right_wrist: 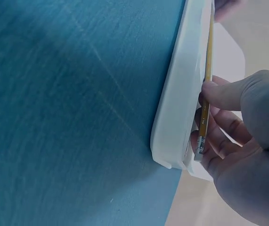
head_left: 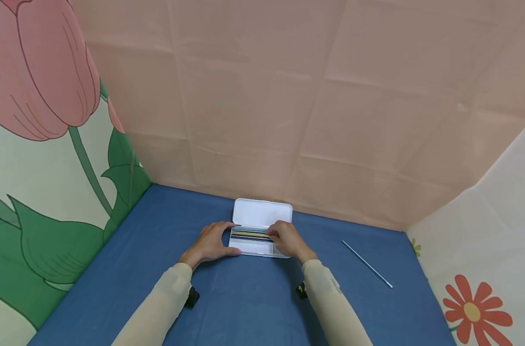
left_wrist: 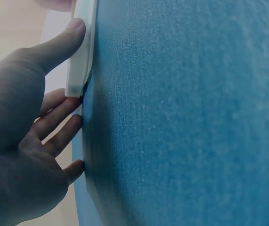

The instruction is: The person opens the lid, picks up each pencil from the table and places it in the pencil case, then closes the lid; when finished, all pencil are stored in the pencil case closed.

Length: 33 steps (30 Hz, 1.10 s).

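An open white pencil case [head_left: 255, 247] lies on the blue cloth, its lid [head_left: 262, 212] tipped back toward the wall. Several pencils [head_left: 247, 235] lie lengthwise inside it. My left hand [head_left: 210, 241] holds the case's left end, thumb at the near corner and forefinger at the far one; in the left wrist view the thumb presses the case's side wall [left_wrist: 81, 66]. Over the right end, my right hand [head_left: 287, 239] pinches a yellow pencil [right_wrist: 209, 56] between thumb and fingers. Its eraser end points toward the wrist, and its other end reaches along the case.
To the right on the blue cloth [head_left: 245, 307] lies a thin, light blue stick [head_left: 367, 264], perhaps a pencil. A beige sheet [head_left: 262, 105] rises behind the table. Flower-printed panels stand at the left [head_left: 128, 192] and right [head_left: 483, 250].
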Tool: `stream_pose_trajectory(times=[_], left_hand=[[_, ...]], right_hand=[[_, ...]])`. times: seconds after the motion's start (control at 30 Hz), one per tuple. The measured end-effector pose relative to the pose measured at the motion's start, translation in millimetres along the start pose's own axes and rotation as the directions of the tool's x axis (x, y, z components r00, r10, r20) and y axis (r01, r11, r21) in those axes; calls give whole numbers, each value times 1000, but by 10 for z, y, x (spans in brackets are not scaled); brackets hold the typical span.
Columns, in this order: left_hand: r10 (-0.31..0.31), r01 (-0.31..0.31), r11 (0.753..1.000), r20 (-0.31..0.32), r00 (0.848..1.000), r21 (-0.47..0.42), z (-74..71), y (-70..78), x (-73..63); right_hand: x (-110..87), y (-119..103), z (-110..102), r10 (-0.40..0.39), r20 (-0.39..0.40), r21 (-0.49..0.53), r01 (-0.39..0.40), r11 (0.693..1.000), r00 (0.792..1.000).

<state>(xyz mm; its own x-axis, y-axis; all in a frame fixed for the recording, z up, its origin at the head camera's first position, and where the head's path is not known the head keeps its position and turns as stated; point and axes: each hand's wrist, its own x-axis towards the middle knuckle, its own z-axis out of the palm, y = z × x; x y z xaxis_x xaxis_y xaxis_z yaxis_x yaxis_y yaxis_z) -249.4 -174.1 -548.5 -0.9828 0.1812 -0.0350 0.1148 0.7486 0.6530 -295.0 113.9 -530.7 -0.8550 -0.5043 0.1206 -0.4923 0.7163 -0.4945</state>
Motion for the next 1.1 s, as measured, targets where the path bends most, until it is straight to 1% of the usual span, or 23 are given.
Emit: stream_pose_trajectory(times=[0.37,0.5,0.63,0.67,0.77,0.87,0.9,1.0,1.1], left_hand=[[-1,1,1000,3,1000,-11,-4,-3,-2],[-1,1,1000,3,1000,-14,3,-8,1],[-4,4,1000,5,1000,-21,1,-9,-2],[-2,2,1000,5,1000,-20,3,-8,-2],[4,-4,1000,5,1000,-16,4,-9,-3],[7,-7,1000,4,1000,-11,0,-8,-6],[7,-7,1000,4,1000,-10,-2,-8,-6],[2,-2,1000,6,1000,-10,-3,-2,-5],[-2,2,1000,8,1000,-11,-3,-3,0]], right_hand=[[30,-24,33,5,-3,-19,-5,1000,1000],[27,-6,50,-3,-2,1,3,1000,1000],[10,19,50,-36,-6,28,36,999,999],[30,141,97,-71,-16,33,71,997,997],[21,150,91,-81,-16,37,82,996,997],[17,138,85,-49,2,40,49,998,999],[-9,18,39,-12,15,35,11,999,1000],[-18,9,42,21,29,26,-22,999,999],[-32,1,37,33,36,27,-34,999,999]])
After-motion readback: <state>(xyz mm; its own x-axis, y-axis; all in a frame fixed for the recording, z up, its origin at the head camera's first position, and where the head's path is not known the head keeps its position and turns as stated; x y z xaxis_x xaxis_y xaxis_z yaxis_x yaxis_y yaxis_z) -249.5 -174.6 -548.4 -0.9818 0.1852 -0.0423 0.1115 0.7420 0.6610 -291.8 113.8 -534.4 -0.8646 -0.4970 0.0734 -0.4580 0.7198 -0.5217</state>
